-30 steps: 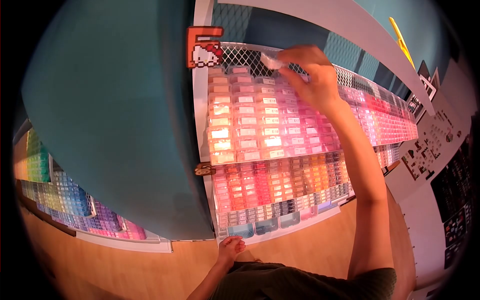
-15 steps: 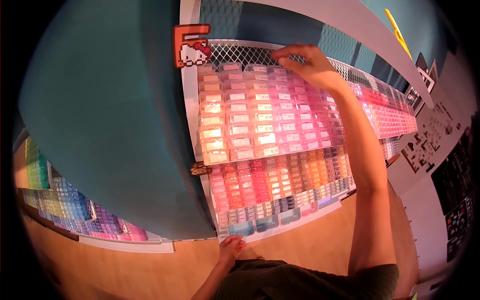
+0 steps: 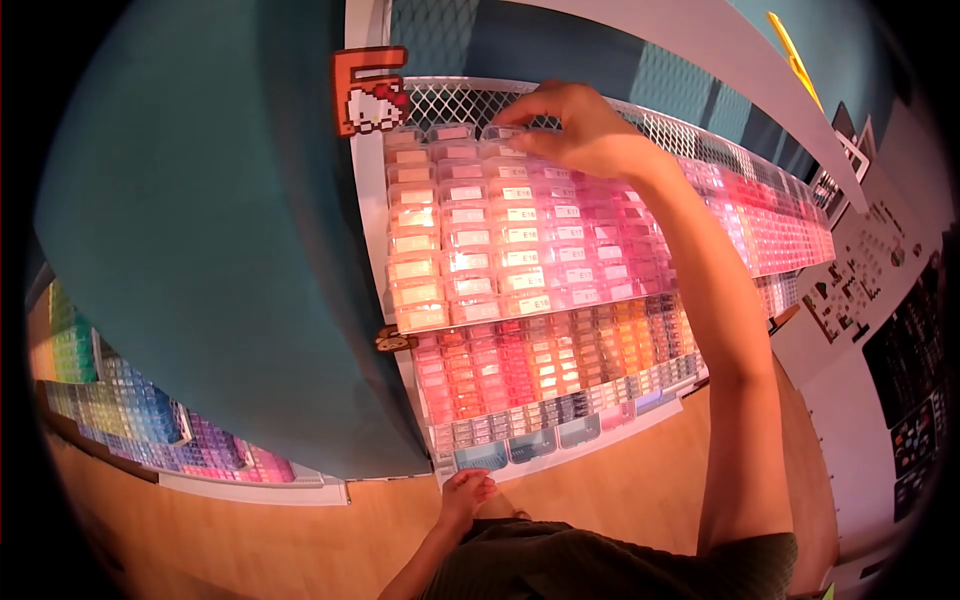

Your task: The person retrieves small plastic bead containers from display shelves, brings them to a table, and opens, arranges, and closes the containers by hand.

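Observation:
My right hand [image 3: 572,132] reaches to the top of a column of small clear plastic boxes [image 3: 521,234] labelled E16. Its thumb and fingers close around the topmost plastic box [image 3: 500,133], thumb on the front and fingertips behind. The box still sits level with the tops of the columns beside it. Low down in front of my body, my left hand [image 3: 467,490] is closed; whatever it may hold is hidden. To the left of the E16 stack stand columns of peach boxes [image 3: 413,240], and to its right are pink ones labelled E17 [image 3: 569,230].
A white mesh rack [image 3: 440,98] backs the boxes, with a white curved panel [image 3: 740,60] above. An orange pixel-art letter sign [image 3: 370,92] hangs at its left edge beside a teal wall [image 3: 220,250]. Lower shelves hold orange and red boxes [image 3: 470,370] above a wooden floor [image 3: 620,470].
My right hand has moved left and slightly down, from above the E17 column to the top of the E16 column, and its fingers have closed there. My left hand stays low and closed.

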